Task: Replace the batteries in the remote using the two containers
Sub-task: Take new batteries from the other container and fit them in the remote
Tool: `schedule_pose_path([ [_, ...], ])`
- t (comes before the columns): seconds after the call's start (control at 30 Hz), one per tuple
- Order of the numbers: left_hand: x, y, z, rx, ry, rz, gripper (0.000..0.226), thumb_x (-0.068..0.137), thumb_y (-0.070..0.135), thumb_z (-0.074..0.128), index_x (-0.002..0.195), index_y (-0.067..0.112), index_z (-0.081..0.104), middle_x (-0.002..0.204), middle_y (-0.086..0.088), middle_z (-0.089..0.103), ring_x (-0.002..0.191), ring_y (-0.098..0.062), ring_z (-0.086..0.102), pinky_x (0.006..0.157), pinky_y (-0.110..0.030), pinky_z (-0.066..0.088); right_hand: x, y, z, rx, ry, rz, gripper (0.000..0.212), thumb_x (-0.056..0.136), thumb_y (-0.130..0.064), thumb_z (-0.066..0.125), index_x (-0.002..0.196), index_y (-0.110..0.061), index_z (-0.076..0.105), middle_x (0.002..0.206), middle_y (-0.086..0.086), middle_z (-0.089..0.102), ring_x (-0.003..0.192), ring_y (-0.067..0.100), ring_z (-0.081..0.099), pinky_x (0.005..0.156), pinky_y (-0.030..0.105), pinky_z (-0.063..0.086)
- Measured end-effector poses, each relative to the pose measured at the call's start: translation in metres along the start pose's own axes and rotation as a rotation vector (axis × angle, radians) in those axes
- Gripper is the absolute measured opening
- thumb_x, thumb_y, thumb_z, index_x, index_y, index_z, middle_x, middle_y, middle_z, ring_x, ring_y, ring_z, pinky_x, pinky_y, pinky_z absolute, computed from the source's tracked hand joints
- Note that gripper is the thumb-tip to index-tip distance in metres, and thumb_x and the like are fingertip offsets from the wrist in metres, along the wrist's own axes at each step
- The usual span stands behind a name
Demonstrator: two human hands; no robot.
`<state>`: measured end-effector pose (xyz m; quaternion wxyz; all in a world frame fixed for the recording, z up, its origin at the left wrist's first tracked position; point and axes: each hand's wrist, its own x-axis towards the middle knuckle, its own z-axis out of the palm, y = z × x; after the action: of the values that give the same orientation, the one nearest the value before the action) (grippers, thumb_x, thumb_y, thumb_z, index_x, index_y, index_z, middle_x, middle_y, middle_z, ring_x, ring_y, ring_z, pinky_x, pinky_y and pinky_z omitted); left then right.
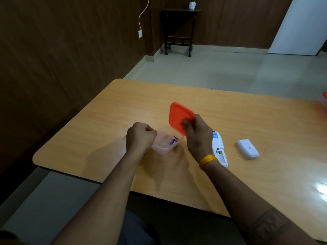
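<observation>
Right hand (198, 133) holds the orange lid (179, 116) tilted up off the clear container (163, 142), fingers clamped on the lid's near edge. Left hand (140, 135) is curled with fingers together at the container's left rim; cannot tell if it actually pinches the wall or just rests against it. Container sits on the bench (106, 121), open, with purple batteries (173, 140) lying inside near its right side.

Remote (218, 149) lies face down just right of the right wrist, partly hidden by it, battery bay looks exposed. Its white back cover (247, 149) lies apart, further right. An orange edge at the far right of the frame may be the second container (325, 96); too cropped to tell.

Risks, judged from here:
- Container looks light and thin; if the left hand isn't truly holding it, reaching in could slide or tip it and roll the batteries across the bench.
- Lid is gripped by one edge only, so it could slip or drop onto the open container.
- Right forearm hovers over the remote; a sweep back could knock it toward the near edge.
- Mixing old and fresh cells if the wrong container gets used; can't tell which set these are.
- Polarity mistake on insertion.
</observation>
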<state>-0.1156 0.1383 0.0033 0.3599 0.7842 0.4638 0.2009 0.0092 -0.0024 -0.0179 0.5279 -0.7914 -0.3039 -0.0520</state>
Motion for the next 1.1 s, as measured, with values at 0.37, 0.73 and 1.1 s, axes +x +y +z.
schedule_pose_path([
  [0.37, 0.007, -0.012, -0.005, 0.162, 0.084, 0.007, 0.007, 0.086, 0.015, 0.07, 0.08, 0.014, 0.074, 0.096, -0.012, 0.075, 0.09, -0.041, 0.068, 0.069, -0.031, 0.047, 0.029, 0.013, -0.009, -0.015, -0.127, 0.413, 0.037, 0.089, -0.034, 0.06, 0.12, -0.015, 0.067, 0.107, 0.009, 0.073, 0.095, 0.036, 0.072, 0.082, 0.058, 0.062],
  [0.73, 0.0, -0.013, -0.023, 0.296, 0.001, -0.055, 0.018, 0.074, 0.01, 0.062, 0.087, 0.003, 0.072, 0.086, -0.014, 0.072, 0.078, -0.037, 0.068, 0.07, -0.042, 0.062, 0.054, 0.007, -0.005, -0.35, -0.248, 0.351, 0.039, 0.088, -0.013, 0.064, 0.126, -0.005, 0.071, 0.124, 0.022, 0.072, 0.115, 0.042, 0.065, 0.096, 0.041, 0.053],
  [1.1, 0.011, -0.012, -0.019, 0.196, 0.131, 0.019, 0.023, 0.083, 0.032, 0.077, 0.102, 0.019, 0.079, 0.108, -0.008, 0.077, 0.098, -0.035, 0.07, 0.077, -0.033, 0.056, 0.027, -0.028, 0.022, -0.405, -0.317, -0.071, 0.026, 0.089, -0.026, 0.067, 0.113, -0.019, 0.076, 0.105, 0.005, 0.079, 0.102, 0.031, 0.068, 0.083, 0.038, 0.055],
])
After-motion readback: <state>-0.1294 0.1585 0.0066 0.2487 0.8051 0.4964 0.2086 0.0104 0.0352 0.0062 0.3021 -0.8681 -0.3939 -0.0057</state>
